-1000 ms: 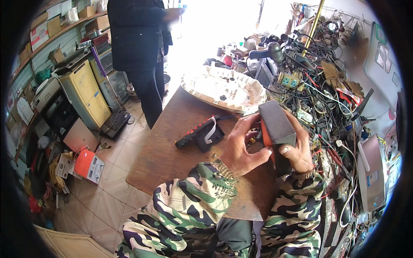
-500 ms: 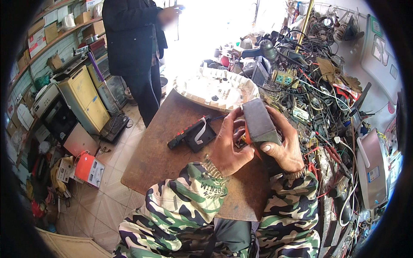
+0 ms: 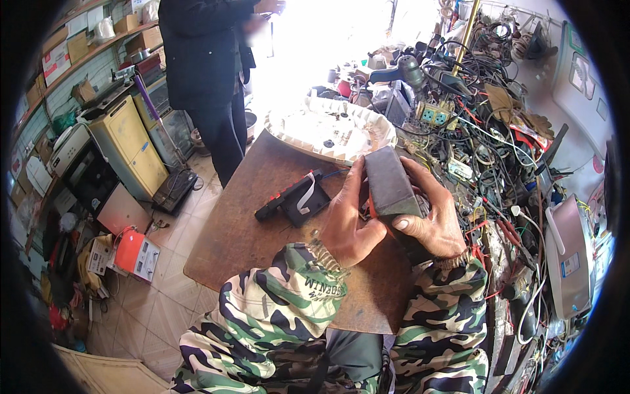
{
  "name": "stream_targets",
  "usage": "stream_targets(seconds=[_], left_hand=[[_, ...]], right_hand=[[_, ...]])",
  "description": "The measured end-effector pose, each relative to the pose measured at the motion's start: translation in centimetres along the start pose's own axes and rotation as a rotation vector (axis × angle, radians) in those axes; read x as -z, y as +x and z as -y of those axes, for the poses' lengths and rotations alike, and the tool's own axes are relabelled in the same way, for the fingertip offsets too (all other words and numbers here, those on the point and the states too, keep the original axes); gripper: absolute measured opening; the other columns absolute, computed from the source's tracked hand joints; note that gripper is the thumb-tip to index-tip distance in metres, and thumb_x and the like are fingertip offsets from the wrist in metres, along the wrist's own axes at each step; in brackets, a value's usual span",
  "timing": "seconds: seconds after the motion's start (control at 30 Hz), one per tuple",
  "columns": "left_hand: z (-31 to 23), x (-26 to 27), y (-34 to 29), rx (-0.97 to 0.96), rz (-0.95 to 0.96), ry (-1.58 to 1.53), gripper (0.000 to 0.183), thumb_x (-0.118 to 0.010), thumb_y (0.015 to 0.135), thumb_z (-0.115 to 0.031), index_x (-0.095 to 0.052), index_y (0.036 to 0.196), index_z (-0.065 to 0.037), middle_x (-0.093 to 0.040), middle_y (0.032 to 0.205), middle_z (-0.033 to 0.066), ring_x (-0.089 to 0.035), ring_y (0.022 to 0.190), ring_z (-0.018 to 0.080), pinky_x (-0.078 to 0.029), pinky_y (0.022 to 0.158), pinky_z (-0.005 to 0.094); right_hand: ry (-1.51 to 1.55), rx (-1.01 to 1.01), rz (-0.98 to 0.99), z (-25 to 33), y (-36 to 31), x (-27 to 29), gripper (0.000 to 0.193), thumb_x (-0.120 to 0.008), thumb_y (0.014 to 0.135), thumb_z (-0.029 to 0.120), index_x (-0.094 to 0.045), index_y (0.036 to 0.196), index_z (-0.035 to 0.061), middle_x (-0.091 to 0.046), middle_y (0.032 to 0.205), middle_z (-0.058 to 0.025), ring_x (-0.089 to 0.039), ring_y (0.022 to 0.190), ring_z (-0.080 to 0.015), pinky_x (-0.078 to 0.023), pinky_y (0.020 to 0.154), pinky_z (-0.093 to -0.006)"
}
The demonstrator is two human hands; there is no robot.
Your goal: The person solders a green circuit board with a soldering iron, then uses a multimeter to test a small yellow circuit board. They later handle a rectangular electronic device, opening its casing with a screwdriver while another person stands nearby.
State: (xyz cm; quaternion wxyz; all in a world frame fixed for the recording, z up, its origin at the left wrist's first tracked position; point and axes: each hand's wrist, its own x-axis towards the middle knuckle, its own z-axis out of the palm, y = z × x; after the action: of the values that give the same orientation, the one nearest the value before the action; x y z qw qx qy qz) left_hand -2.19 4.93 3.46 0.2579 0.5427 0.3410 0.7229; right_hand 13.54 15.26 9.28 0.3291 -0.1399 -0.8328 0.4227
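Note:
Between both hands I hold a dark grey rectangular block (image 3: 392,177) above the wooden table (image 3: 223,243). It is tilted, and a strip of orange-red shows along its left side. My left hand (image 3: 351,230) presses its fingers against that left side, thumb toward the near end. My right hand (image 3: 436,223) wraps the right side, with the thumb on the near lower edge. The block's underside is hidden. Left of my hands lies a black plastic module (image 3: 308,202) with a red edge and a white ribbon cable.
A large off-white ribbed plastic shell (image 3: 377,141) sits at the table's far end. Tangled cables and tools, including a drill (image 3: 410,72), pile up along the right. Beyond the table's left stands a person in dark clothes (image 3: 200,59). A yellow cabinet (image 3: 134,151) stands farther left.
My left fingers have straightened along the block's side, and the block has shifted slightly left, covering more of the orange-red part. The other person's hands have risen.

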Motion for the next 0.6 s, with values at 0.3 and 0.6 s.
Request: stream_targets(seconds=[0.3, 0.6], left_hand=[[0.6, 0.1, 0.1, 0.025, 0.038, -0.111, 0.112, -0.081, 0.087, -0.025, -0.005, 0.162, 0.009, -0.038, 0.156, 0.0254, -0.045, 0.142, 0.0312, -0.039, 0.118, 0.0413], [0.2, 0.7, 0.7, 0.100, 0.049, -0.173, 0.118, -0.092, 0.079, -0.022, -0.012, 0.162, 0.006, -0.043, 0.152, 0.0235, -0.049, 0.139, 0.0295, -0.042, 0.116, 0.0414]], right_hand=[[0.164, -0.043, 0.032, 0.2, -0.3, 0.5, 0.120, -0.092, 0.070, 0.059, -0.038, 0.154, -0.0069, -0.058, 0.142, -0.0207, -0.056, 0.132, -0.0289, -0.043, 0.112, -0.0411], [0.239, -0.030, 0.107, 0.5, -0.3, 1.9, 0.115, -0.092, 0.070, 0.057, -0.042, 0.152, -0.0070, -0.058, 0.144, -0.0202, -0.054, 0.136, -0.0288, -0.040, 0.114, -0.0402]])
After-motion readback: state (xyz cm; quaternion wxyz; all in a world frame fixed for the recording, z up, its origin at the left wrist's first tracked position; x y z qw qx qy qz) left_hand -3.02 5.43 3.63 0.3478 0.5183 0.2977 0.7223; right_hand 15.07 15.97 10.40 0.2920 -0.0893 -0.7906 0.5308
